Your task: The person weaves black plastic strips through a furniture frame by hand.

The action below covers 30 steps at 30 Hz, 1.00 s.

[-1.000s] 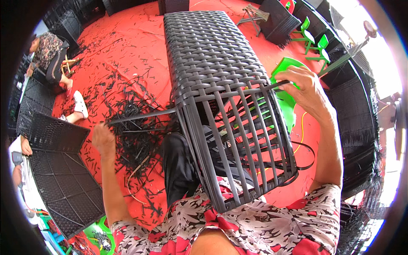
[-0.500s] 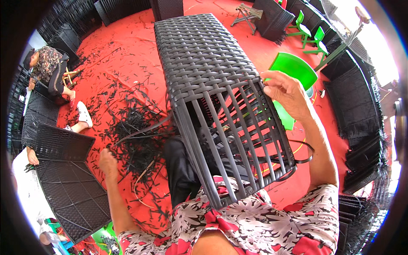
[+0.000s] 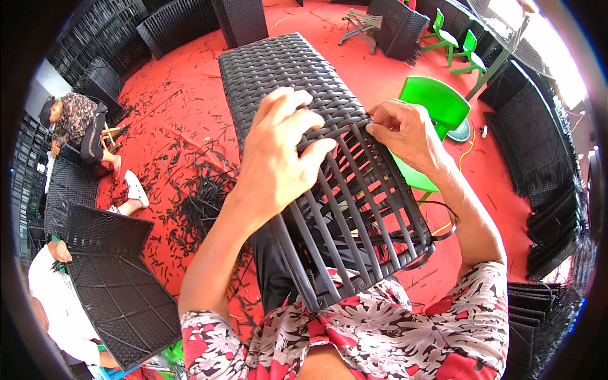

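Observation:
A long black woven piece (image 3: 278,76) stands tilted before me, its upper part closely woven from flat plastic strips. Its lower part has bare lengthwise strips (image 3: 351,215) with gaps between them. My left hand (image 3: 275,149) lies over the weave's lower edge, fingers bent and thumb below, closed about a black strip at that edge. At the right corner of the same edge, my right hand (image 3: 402,130) pinches the strip against the frame. The fingertips hide part of what each hand grips. A loose strip (image 3: 448,221) curls out beside the right side of the piece.
Black strip scraps (image 3: 202,196) lie heaped on the red floor (image 3: 190,95). A green chair (image 3: 437,101) stands to the right. Woven panels (image 3: 120,297) stand at the left near a person in white (image 3: 57,297); another person (image 3: 79,123) bends farther off.
My left hand has come up from the lower left, where a strip trailed from it, onto the weave's edge. My right hand stays at the corner, its fingers now more bent.

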Available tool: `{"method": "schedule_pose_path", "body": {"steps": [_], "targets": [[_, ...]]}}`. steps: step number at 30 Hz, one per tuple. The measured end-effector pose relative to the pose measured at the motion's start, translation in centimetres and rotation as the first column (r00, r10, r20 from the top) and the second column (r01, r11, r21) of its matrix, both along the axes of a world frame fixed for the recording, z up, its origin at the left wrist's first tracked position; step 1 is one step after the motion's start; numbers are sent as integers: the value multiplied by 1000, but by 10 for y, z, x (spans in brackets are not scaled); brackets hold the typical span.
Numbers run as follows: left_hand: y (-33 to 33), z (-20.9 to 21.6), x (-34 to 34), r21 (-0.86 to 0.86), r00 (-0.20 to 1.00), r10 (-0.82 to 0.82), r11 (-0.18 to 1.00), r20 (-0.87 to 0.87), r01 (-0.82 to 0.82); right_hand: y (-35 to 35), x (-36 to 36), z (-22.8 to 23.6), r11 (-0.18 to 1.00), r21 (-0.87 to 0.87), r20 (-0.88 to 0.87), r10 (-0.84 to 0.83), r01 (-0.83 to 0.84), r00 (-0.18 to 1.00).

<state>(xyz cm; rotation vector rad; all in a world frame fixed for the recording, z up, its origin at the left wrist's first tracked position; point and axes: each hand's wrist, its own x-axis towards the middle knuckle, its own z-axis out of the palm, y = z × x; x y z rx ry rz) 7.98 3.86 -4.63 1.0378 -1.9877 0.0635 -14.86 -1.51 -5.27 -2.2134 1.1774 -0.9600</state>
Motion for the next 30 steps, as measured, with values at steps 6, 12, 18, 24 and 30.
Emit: {"method": "schedule_pose_path", "body": {"steps": [6, 12, 18, 24, 30], "targets": [[-34, -5, -23, 92, 982, -32, 996, 187, 15, -4, 7, 11, 986, -135, -145, 83, -102, 986], [-29, 5, -26, 149, 963, 31, 986, 269, -73, -2, 13, 12, 966, -242, -227, 30, -86, 973], [-34, -1, -22, -1, 968, 74, 997, 242, -76, 0, 21, 6, 951, -305, -196, -16, -46, 980], [-30, -5, -17, 4, 972, 48, 999, 229, -50, -11, 8, -39, 951, 283, 326, -219, 126, 920], [-29, -7, -17, -50, 968, 53, 998, 245, -42, -24, 9, -76, 531, 407, 899, -90, -743, 429]]}}
